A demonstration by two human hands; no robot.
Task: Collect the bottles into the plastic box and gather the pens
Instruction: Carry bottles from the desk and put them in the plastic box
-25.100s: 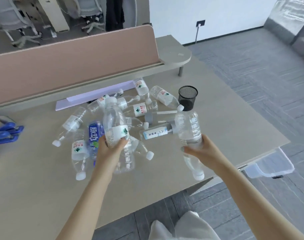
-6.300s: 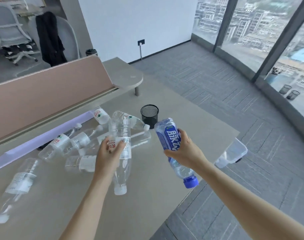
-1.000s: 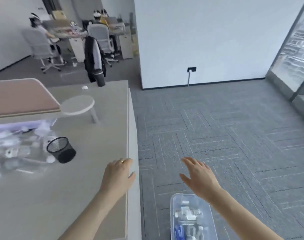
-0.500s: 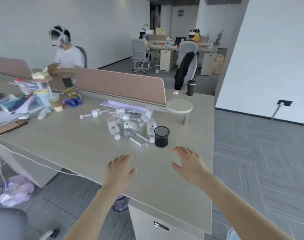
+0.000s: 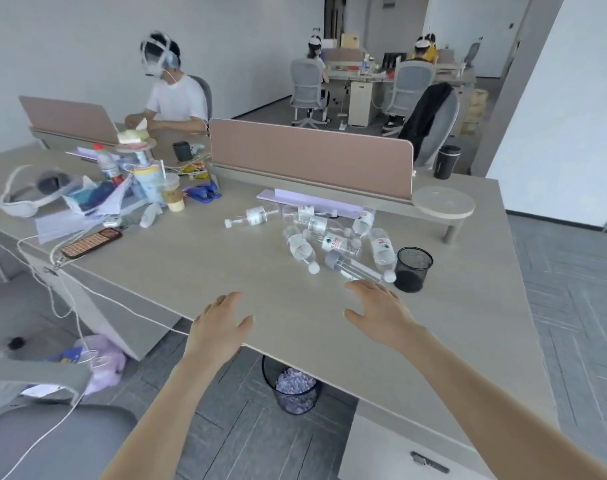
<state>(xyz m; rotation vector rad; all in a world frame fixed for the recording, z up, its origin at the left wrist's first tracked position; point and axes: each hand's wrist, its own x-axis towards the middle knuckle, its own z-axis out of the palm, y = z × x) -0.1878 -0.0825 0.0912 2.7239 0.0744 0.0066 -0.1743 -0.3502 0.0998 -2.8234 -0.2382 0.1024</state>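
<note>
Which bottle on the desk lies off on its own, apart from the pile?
The clear bottle farthest left, lying on its side, cap pointing left. The other bottles cluster together beside the black mesh cup.

An open-plan office, this one. Long pale desks (image 5: 177, 268) split by pink divider screens (image 5: 310, 155), grey swivel chairs (image 5: 305, 86) at the far desks, carpet tiles (image 5: 572, 292) underfoot. People in headsets sit working; a wire wastebasket (image 5: 297, 389) is tucked under the near desk, a mesh pen cup (image 5: 413, 268) on top.
</note>
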